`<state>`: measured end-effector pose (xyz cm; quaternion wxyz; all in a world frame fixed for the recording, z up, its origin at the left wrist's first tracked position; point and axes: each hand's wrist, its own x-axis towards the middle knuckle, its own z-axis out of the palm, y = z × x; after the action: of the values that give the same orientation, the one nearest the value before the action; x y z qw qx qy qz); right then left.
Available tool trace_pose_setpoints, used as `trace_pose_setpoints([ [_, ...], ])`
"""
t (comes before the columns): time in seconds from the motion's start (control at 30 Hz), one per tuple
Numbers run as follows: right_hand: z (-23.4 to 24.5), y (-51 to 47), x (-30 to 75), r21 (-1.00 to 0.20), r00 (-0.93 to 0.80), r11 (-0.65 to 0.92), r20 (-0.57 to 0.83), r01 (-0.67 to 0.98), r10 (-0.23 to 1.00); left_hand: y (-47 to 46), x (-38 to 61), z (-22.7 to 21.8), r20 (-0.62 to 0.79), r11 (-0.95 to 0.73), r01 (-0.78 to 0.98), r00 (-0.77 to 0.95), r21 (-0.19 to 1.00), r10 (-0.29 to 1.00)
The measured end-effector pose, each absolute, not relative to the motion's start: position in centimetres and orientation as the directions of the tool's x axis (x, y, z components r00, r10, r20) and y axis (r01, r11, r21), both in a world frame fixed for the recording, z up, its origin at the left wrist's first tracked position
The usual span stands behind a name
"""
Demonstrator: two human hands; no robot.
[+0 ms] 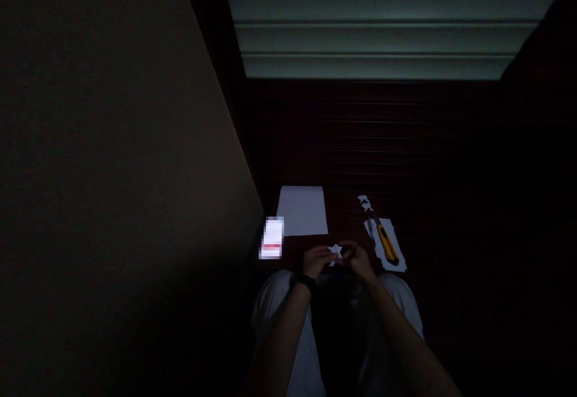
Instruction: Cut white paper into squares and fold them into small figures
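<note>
Head view, very dim. Left hand (317, 260) and right hand (356, 258) meet at the near edge of the dark worktop (347, 216), above the lap. The small white paper piece (335, 252) sits between them, jagged in outline. Each grip is narrow, fingertips pinched on the piece from its own side. Dark wristband (305, 281) on the left wrist. White sheet (303, 210) lies flat just beyond the hands. Blurred white card (272, 239) sits at the sheet's left corner. Yellow knife (386, 242) rests on a paper scrap (396, 258) to the right. Small white cut-outs (364, 202) lie beyond the knife tip; their detail is too dark to tell.
</note>
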<state>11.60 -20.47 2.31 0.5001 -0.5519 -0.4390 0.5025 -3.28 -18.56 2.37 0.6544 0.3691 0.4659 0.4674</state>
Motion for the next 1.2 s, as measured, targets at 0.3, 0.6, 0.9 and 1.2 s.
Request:
trace_pose_setpoints([
  [0.3, 2.8, -20.9, 11.4, -0.986, 0.043, -0.148, -0.151, -0.077, 0.988, -18.4, -3.4, 2.3, -0.247, 0.265, -0.252, 0.101, 0.931, 0.964],
  [0.6, 3.4, -20.2, 12.7, -0.985, 0.07, -0.106, -0.116, -0.134, 0.991, -18.7, -3.9, 4.7, -0.168, 0.24, -0.277, 0.259, 0.93, 0.951],
  [0.9, 4.1, -12.9, 13.2, -0.992, -0.027, -0.055, -0.052, -0.113, 0.998, -10.7, -4.4, 5.5, -0.119, 0.186, -0.174, 0.336, 0.967, 0.934],
  [1.2, 3.8, -4.6, 13.6, -0.975, 0.041, 0.221, 0.221, 0.006, 0.974, -2.5, -2.6, 5.3, 0.17, -0.174, -0.009, 0.252, 0.985, 0.953],
])
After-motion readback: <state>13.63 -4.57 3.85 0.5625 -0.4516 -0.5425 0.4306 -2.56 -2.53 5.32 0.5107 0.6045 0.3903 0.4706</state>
